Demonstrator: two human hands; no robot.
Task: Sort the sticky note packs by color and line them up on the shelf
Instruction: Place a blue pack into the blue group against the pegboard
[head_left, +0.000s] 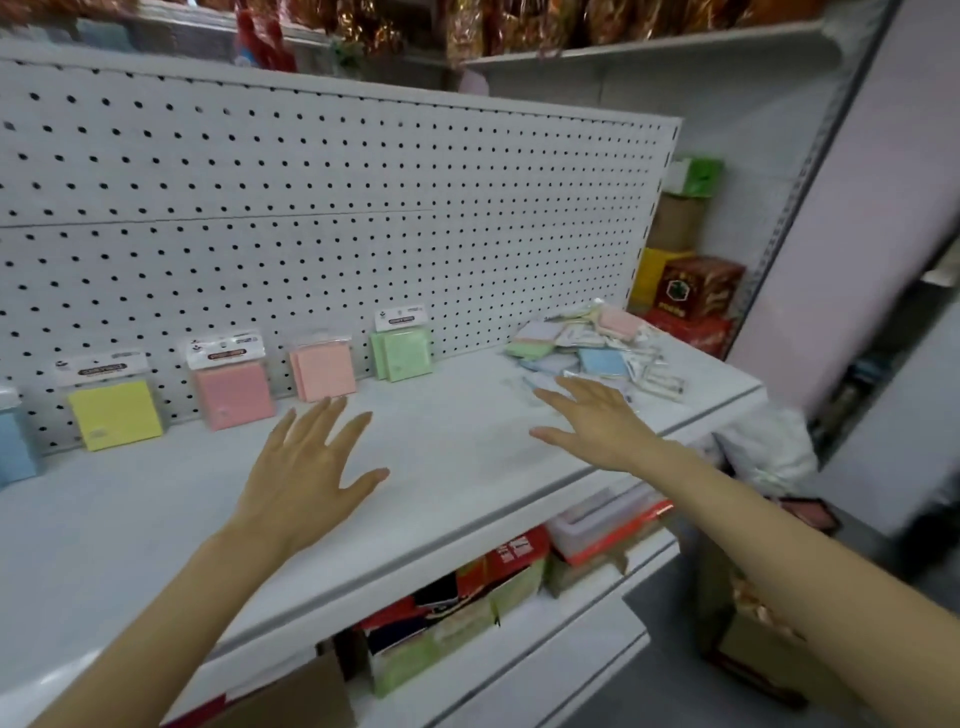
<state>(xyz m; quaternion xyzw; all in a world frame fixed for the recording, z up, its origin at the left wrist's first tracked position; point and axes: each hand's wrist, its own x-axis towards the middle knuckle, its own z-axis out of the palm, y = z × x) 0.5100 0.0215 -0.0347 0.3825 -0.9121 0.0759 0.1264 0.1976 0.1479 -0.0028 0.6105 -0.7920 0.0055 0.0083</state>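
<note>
Sticky note packs lean in a row against the pegboard on the white shelf: a blue pack at the far left, then a yellow pack, a pink pack, a salmon pack and a green pack. A loose pile of mixed packs lies at the shelf's right end. My left hand hovers flat over the shelf middle, fingers spread, holding nothing. My right hand reaches toward the pile with straight fingers, just short of it.
The pegboard backs the shelf. Cartons and a red box are stacked behind the shelf's right end. A lower shelf holds boxes and packages. Wrapped goods fill the upper shelf.
</note>
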